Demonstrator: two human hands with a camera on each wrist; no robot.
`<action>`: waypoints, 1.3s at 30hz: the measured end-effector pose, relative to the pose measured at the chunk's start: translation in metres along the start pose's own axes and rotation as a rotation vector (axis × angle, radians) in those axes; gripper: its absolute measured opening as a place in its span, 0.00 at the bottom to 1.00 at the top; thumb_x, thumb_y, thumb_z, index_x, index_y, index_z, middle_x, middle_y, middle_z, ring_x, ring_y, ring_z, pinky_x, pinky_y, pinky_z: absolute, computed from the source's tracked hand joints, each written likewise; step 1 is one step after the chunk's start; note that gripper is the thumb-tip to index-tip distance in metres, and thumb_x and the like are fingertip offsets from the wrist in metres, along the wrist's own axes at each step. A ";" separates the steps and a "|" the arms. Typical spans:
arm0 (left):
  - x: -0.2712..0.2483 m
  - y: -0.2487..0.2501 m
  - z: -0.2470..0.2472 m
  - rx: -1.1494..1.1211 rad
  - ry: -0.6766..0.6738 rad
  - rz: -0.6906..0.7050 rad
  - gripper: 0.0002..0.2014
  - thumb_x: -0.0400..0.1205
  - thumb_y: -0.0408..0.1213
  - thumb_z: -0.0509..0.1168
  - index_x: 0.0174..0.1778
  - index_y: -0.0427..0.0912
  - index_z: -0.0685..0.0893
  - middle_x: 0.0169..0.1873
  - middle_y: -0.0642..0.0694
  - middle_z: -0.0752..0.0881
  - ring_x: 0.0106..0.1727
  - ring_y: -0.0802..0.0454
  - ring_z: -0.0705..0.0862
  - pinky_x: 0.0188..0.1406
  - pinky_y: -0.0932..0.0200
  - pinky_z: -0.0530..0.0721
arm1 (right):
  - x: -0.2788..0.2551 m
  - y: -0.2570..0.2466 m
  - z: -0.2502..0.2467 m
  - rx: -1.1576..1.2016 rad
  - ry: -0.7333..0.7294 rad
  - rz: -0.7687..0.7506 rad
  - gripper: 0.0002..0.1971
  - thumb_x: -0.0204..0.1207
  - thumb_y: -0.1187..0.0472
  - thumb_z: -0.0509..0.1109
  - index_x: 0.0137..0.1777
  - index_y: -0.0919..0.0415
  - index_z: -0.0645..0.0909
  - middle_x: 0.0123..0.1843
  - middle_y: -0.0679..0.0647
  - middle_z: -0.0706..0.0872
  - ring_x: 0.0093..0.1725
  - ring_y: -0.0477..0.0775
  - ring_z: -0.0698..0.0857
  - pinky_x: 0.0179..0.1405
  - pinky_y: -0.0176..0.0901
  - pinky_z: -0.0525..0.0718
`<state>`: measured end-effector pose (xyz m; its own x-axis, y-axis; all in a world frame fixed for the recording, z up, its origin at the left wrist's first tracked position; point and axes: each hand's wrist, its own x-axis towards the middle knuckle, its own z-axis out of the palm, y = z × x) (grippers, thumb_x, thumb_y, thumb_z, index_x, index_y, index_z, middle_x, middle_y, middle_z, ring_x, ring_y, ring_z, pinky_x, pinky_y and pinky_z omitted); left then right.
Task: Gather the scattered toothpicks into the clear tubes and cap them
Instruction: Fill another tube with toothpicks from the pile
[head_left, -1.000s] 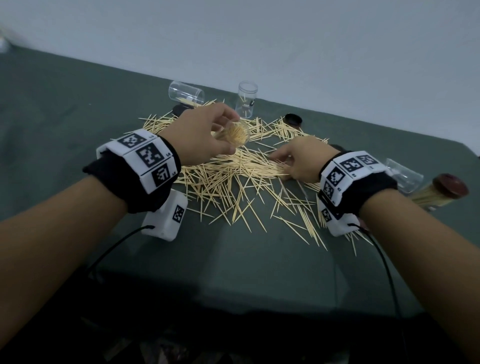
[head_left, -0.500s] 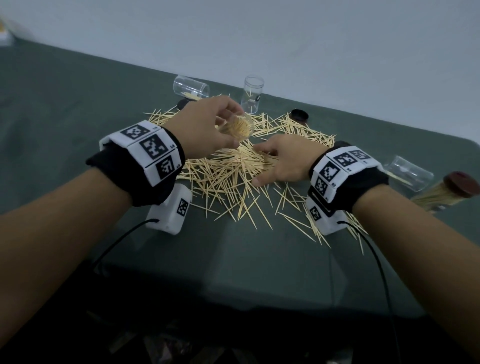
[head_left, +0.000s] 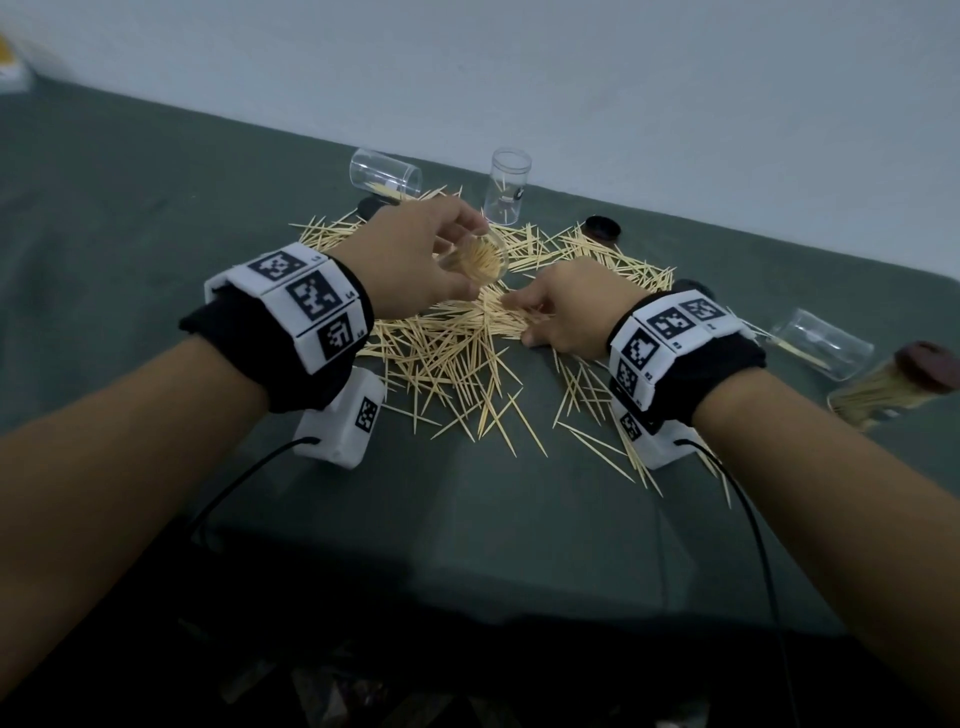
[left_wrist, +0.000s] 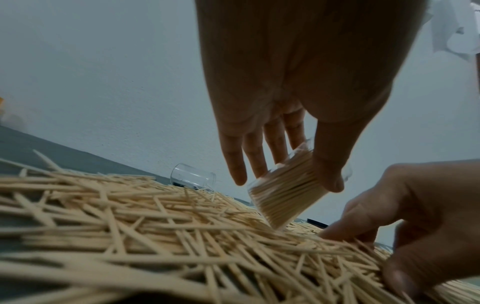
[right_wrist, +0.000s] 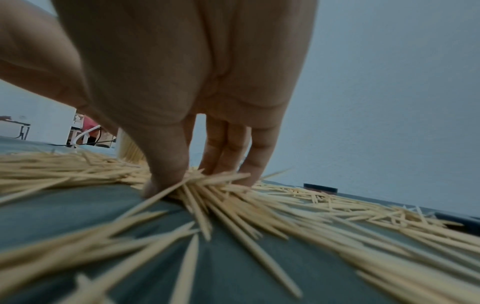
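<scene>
A heap of loose toothpicks (head_left: 457, 343) covers the green table (head_left: 156, 218). My left hand (head_left: 415, 260) grips a clear tube (head_left: 480, 257) packed with toothpicks, tilted above the heap; in the left wrist view the tube (left_wrist: 285, 195) sits between thumb and fingers. Just right of it, my right hand (head_left: 561, 312) presses down on the heap, thumb and fingers closing round a small bunch of toothpicks (right_wrist: 205, 183). Behind the heap, one clear tube (head_left: 384, 174) lies on its side and another (head_left: 506, 184) stands upright. A third clear tube (head_left: 821, 343) lies at the right.
A toothpick-filled tube with a dark cap (head_left: 893, 382) lies at the far right edge. Loose dark caps (head_left: 601, 227) (head_left: 371, 207) sit behind the heap. The near half of the table is bare cloth; a pale wall runs along the back.
My right hand slid left across the heap, raking toothpicks toward the held tube, and its fingers have closed on a bunch. The left hand with the tube stayed roughly in place.
</scene>
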<state>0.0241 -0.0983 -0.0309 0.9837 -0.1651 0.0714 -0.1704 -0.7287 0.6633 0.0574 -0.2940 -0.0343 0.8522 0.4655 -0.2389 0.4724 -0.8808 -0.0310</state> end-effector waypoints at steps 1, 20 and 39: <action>0.000 0.000 0.000 0.003 0.000 -0.002 0.29 0.73 0.40 0.78 0.69 0.54 0.77 0.58 0.60 0.80 0.62 0.59 0.80 0.52 0.66 0.74 | 0.000 0.000 -0.001 -0.016 0.013 0.000 0.26 0.78 0.52 0.73 0.76 0.43 0.74 0.66 0.54 0.83 0.66 0.57 0.80 0.64 0.48 0.78; -0.001 -0.001 0.000 0.047 0.015 0.005 0.29 0.73 0.42 0.78 0.70 0.54 0.77 0.57 0.60 0.80 0.61 0.60 0.78 0.56 0.62 0.72 | -0.002 0.000 -0.004 -0.125 0.004 0.002 0.21 0.81 0.52 0.70 0.74 0.45 0.77 0.63 0.55 0.84 0.65 0.59 0.80 0.65 0.54 0.81; 0.002 -0.005 -0.003 0.098 0.053 -0.010 0.31 0.74 0.41 0.78 0.73 0.54 0.77 0.64 0.54 0.82 0.66 0.55 0.79 0.61 0.61 0.72 | -0.014 0.023 -0.010 0.069 0.134 0.037 0.12 0.82 0.57 0.68 0.58 0.62 0.86 0.53 0.60 0.90 0.54 0.60 0.86 0.57 0.49 0.84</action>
<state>0.0267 -0.0930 -0.0321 0.9866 -0.1238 0.1060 -0.1626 -0.7923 0.5880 0.0582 -0.3198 -0.0219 0.8933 0.4359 -0.1100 0.4274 -0.8993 -0.0927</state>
